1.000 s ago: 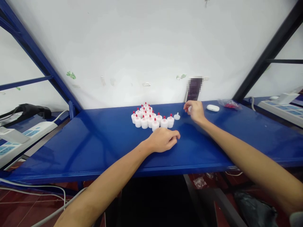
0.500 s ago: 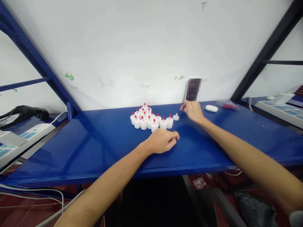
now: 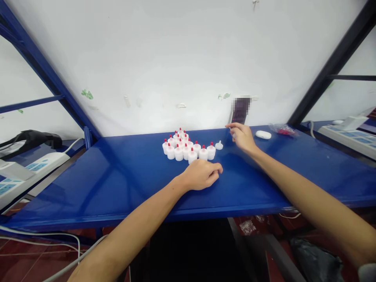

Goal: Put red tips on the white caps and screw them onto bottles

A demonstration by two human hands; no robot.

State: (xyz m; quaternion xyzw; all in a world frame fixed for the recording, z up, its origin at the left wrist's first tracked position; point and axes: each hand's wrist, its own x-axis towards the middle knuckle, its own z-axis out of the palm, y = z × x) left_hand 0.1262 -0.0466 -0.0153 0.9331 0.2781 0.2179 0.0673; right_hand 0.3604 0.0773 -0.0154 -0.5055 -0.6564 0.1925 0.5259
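My left hand (image 3: 203, 174) rests on the blue table with its fingers curled in. Whatever it holds, if anything, is hidden. Just behind it stands a cluster of small white squat bottles (image 3: 179, 154) with red tips. To the right of them a white nozzle lid (image 3: 219, 145) lies on its own, without a red tip. My right hand (image 3: 242, 137) is near the table's back edge, its index finger stretched out to the left and the others loosely bent. Nothing shows in it. Behind that finger a dark phone (image 3: 240, 111) leans on the wall; touching or apart, I cannot tell.
A white rounded case (image 3: 263, 134) and a clear bag with red pieces (image 3: 283, 130) lie at the back right of the blue table (image 3: 123, 196). Power strips (image 3: 35, 166) flank it. Blue frame posts (image 3: 49, 70) rise at the left, against the white wall.
My right index finger has straightened out to the left, near the phone's foot. The left hand has stayed in place; a red speck at its fingers no longer shows.
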